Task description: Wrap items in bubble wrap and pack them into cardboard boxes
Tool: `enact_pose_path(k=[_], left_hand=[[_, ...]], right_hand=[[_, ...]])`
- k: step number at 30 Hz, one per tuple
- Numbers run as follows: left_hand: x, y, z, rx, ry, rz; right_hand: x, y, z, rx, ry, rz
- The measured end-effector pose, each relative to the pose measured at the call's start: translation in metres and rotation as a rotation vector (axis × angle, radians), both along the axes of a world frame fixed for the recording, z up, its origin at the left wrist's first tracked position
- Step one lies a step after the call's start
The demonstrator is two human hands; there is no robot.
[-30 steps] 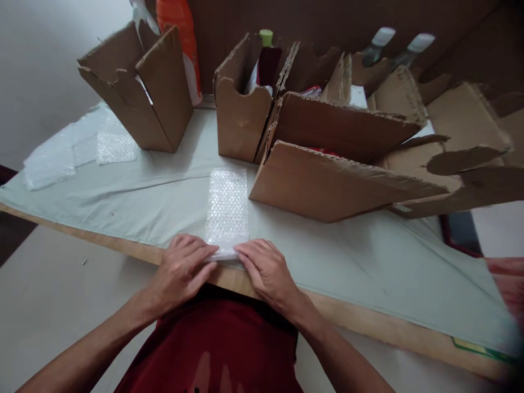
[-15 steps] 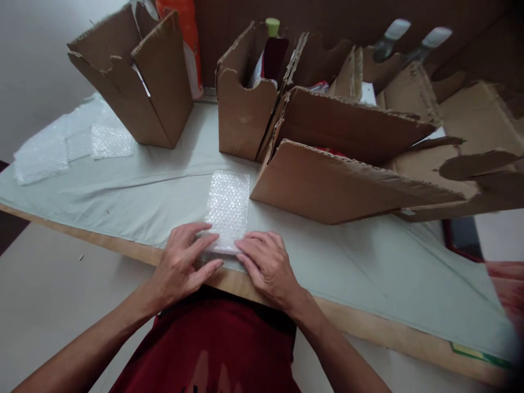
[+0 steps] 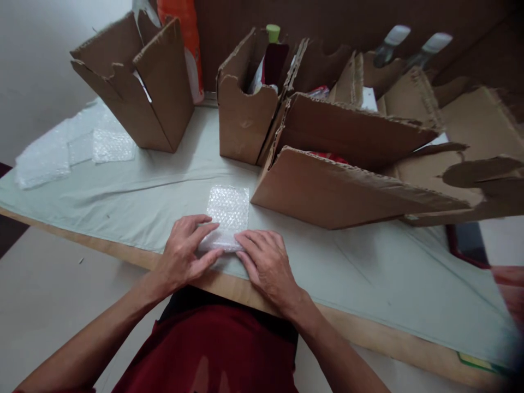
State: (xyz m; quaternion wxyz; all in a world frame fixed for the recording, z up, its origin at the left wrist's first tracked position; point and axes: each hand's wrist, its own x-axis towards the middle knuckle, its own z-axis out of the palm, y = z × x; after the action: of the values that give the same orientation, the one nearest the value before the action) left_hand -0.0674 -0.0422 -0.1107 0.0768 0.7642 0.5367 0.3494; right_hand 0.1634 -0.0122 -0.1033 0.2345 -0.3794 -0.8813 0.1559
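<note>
A strip of bubble wrap (image 3: 228,207) lies on the pale green cloth (image 3: 135,202) near the table's front edge. Its near end is rolled up under my fingers. My left hand (image 3: 184,254) grips the left end of the roll, thumb and fingers curled around it. My right hand (image 3: 268,265) lies over the right end with fingers together, pressing on it. The flat part of the strip reaches away from me toward the cardboard boxes. What is inside the roll, if anything, is hidden.
A tall open cardboard box (image 3: 159,93) stands at the back left, another (image 3: 241,120) at centre back. A large box with long flaps (image 3: 339,185) is just right of the strip. Loose bubble wrap pieces (image 3: 110,144) lie far left. Bottles (image 3: 393,41) stand behind.
Both hands have moved away from me along the strip, rolling it up. The flat part is now much shorter than a second ago.
</note>
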Motion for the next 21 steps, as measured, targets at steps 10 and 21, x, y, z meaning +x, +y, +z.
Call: enact_pose_path(k=[10,21], left_hand=[[0.0,0.014,-0.007,-0.043,0.068,0.114],[0.016,-0.023,0.017,-0.74,-1.14,0.291]], right_hand=[[-0.002,-0.002,0.004,0.087,-0.079,-0.057],[-0.011,0.0,0.011,-0.464,0.281,-0.155]])
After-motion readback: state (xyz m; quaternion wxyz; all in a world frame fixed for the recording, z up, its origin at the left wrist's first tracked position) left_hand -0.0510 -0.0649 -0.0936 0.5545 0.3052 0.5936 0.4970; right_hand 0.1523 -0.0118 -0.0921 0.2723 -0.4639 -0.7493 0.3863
